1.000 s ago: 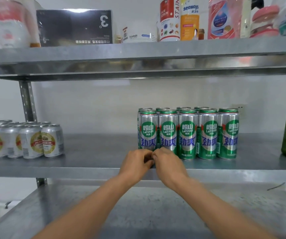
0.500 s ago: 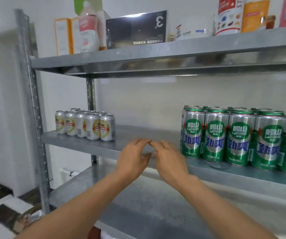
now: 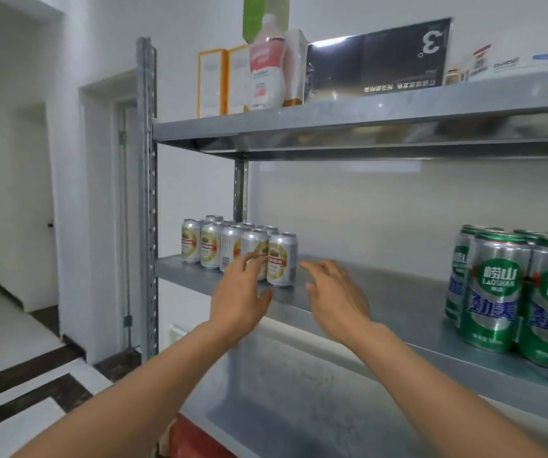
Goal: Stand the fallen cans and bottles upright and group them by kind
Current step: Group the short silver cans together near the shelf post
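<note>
Several short silver cans (image 3: 211, 244) with gold and red labels stand upright in a tight group at the left end of the middle metal shelf (image 3: 398, 302). Several tall green cans (image 3: 497, 292) stand upright together at the right. My left hand (image 3: 241, 292) is open, its fingertips in front of the rightmost silver cans, at or just short of them. My right hand (image 3: 335, 297) is open too, hovering over the bare shelf just right of that group, holding nothing.
The top shelf (image 3: 332, 120) carries boxes, a pink pouch (image 3: 266, 64) and a black box (image 3: 378, 57). A lower shelf (image 3: 299, 408) lies beneath my arms. The shelf upright (image 3: 148, 193) stands at the left, with a doorway beyond it.
My view and both hands have swung left, from the green cans to the silver cans. The hands, touching at the fingertips before, have come apart.
</note>
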